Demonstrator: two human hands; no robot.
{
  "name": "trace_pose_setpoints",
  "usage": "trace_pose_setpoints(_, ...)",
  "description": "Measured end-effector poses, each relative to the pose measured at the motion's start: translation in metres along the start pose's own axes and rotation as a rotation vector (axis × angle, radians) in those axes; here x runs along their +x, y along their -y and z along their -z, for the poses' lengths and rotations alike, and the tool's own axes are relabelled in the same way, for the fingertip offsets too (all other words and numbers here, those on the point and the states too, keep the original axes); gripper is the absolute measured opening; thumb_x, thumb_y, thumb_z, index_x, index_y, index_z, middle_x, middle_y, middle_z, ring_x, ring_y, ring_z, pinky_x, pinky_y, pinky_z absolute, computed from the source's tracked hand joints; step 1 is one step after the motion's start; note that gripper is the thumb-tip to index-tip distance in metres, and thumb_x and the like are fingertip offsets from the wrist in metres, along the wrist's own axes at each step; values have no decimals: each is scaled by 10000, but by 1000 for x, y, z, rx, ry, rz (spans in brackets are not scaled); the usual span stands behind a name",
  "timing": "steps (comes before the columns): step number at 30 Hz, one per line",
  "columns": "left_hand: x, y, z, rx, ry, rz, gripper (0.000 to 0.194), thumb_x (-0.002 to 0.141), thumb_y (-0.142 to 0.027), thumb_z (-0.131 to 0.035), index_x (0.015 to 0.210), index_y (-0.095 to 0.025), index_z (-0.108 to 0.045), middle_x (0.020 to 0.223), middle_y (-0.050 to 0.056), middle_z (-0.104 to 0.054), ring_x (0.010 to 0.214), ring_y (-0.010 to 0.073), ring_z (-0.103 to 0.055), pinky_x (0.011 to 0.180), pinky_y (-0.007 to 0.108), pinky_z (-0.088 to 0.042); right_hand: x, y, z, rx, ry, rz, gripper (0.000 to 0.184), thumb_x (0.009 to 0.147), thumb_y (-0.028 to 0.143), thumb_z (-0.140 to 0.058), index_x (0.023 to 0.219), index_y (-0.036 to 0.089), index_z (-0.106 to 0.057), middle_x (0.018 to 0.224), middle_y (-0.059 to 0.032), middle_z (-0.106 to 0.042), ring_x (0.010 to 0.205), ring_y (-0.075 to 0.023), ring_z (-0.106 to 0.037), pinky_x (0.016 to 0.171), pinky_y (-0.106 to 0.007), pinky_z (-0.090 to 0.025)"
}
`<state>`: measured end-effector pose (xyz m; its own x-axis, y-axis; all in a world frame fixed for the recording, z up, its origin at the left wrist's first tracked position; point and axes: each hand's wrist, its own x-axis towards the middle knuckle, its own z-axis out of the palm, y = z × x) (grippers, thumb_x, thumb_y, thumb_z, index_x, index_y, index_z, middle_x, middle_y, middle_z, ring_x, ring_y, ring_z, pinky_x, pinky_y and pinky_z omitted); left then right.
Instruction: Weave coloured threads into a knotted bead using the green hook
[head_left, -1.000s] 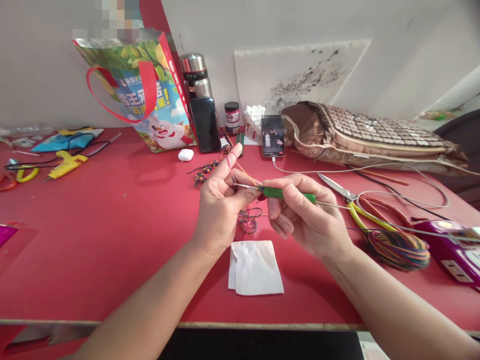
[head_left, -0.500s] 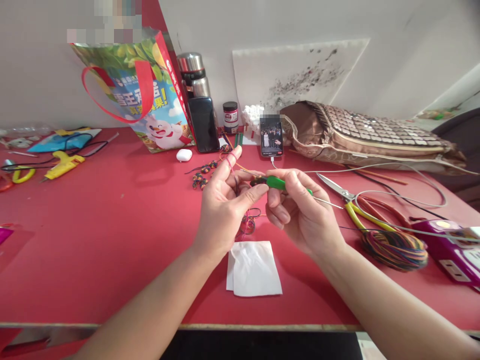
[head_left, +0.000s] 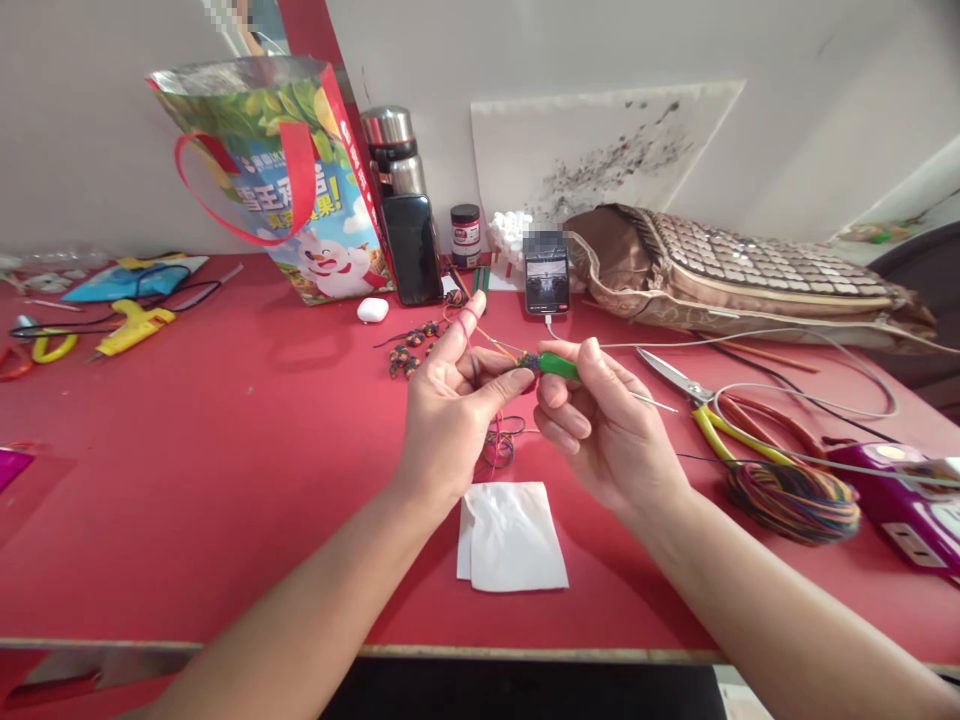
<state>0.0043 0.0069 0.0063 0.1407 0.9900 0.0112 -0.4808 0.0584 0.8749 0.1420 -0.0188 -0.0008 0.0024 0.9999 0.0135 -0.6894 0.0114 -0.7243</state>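
Note:
My left hand (head_left: 457,400) pinches a small dark multicoloured crochet piece (head_left: 528,364) between thumb and fingers. Yarn (head_left: 466,325) in pink and dark tones loops over its raised index finger and trails down to a loose tangle (head_left: 499,447) on the table. In my right hand (head_left: 600,410) is a crochet hook (head_left: 559,367) with a green handle, its thin metal end sticking out to the right. The hook's other end meets the crochet piece; its tip is hidden there. Behind my left hand lie more knotted multicoloured pieces (head_left: 405,360).
A folded white tissue (head_left: 517,540) lies in front. To the right are scissors (head_left: 701,395), a yarn skein (head_left: 795,500) and a purple power strip (head_left: 900,510). Phones (head_left: 411,250), a jar (head_left: 466,238), a carrier bag (head_left: 300,190) and a sequined bag (head_left: 765,260) stand behind; a glue gun (head_left: 133,328) lies left.
The crochet hook has shifted slightly, and more of the crochet piece shows between my hands. The picture on the lit phone has changed. The whole view has moved a little.

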Motion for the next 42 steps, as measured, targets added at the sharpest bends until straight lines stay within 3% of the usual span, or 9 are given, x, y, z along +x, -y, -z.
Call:
trace_pose_setpoints(4, 1, 1, 2, 43, 6, -16, 1104, 737, -116, -954, 1718, -259, -468, 788, -71, -788, 799, 130, -745, 816, 259, -616, 1, 0, 2, -15, 8, 6, 272, 846, 452, -952, 932, 212, -858, 638, 37, -697, 444, -56, -388, 408, -212, -420)
trace_pose_setpoints(11, -3, -1, 0, 185, 47, -105, 872, 821, -126, -907, 1623, -290, -606, 799, -45, -774, 792, 152, -720, 821, 296, -612, 0, 2, 6, -100, 55, 56, 218, 915, 434, -891, 955, 223, -851, 663, 26, -699, 453, -72, -434, 425, -235, -427)
trace_pose_setpoints(15, -7, -2, -4, 261, 30, -157, 793, 854, -124, -882, 1589, -299, -644, 794, -38, -760, 770, 157, -695, 775, 291, -604, -4, -6, 3, -161, -9, 185, 237, 940, 451, -893, 971, 223, -840, 672, 26, -690, 484, -76, -475, 464, -239, -440)
trace_pose_setpoints(18, -7, 0, -5, 256, 22, -145, 862, 868, -131, -866, 1663, -264, -559, 804, -40, -762, 749, 151, -690, 736, 284, -600, -8, -13, -2, -183, -59, 261, 218, 966, 448, -877, 981, 236, -833, 692, 31, -678, 520, -82, -510, 501, -246, -451)
trace_pose_setpoints(21, -2, 2, -1, 181, 37, -103, 921, 857, -122, -868, 1695, -237, -504, 799, -51, -759, 767, 144, -712, 785, 283, -611, -8, -17, -3, -110, -68, 225, 214, 969, 461, -871, 1005, 253, -838, 716, 32, -683, 547, -82, -511, 524, -241, -463)
trace_pose_setpoints(29, 9, -3, 12, 27, 40, 56, 892, 783, -117, -939, 1601, -233, -603, 793, -60, -745, 797, 125, -720, 793, 255, -567, -1, -14, 1, -5, -25, 33, 260, 988, 517, -814, 1052, 265, -819, 723, 29, -681, 547, -99, -471, 527, -250, -480)
trace_pose_setpoints(36, 3, -10, 7, 83, 104, -61, 875, 781, -134, -937, 1585, -278, -624, 805, -49, -765, 823, 148, -717, 865, 286, -600, -2, -2, 6, -262, 36, 172, 257, 971, 516, -846, 1055, 273, -832, 724, 27, -688, 541, -107, -532, 519, -279, -483)
trace_pose_setpoints(42, 0, -12, 5, 85, 121, -120, 862, 765, -155, -963, 1558, -292, -655, 794, -38, -754, 819, 157, -695, 850, 286, -604, -2, 2, 13, -451, 73, 293, 379, 971, 602, -816, 907, 229, -845, 755, -14, -706, 552, -126, -585, 500, -301, -482)
